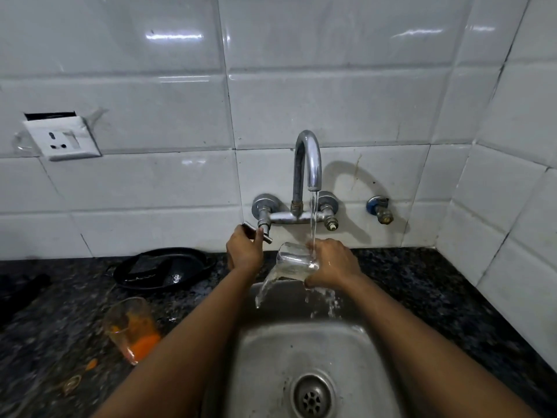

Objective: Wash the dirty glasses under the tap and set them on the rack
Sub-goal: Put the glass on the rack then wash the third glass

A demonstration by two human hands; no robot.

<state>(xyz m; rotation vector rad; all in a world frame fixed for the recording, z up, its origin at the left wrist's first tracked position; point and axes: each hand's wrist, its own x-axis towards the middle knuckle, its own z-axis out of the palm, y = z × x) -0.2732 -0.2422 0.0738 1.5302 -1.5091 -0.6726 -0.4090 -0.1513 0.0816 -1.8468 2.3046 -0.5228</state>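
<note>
right hand (333, 262) clamped on tilted glass (294, 262) under running tap (309, 164), water spilling into sink (271, 357); left hand (244, 251) gripping tap handle (250, 230).

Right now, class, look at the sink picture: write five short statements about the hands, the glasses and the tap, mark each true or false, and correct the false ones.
1. Water is running from the tap spout. True.
2. The right hand holds a clear glass upright. False: the glass is tipped, and water pours out of it into the steel sink.
3. The left hand is on the tap handle. True.
4. The glass with orange residue sits inside the sink. False: it stands on the dark granite counter, left of the sink.
5. A black pan lies on the counter by the wall. True.
</note>
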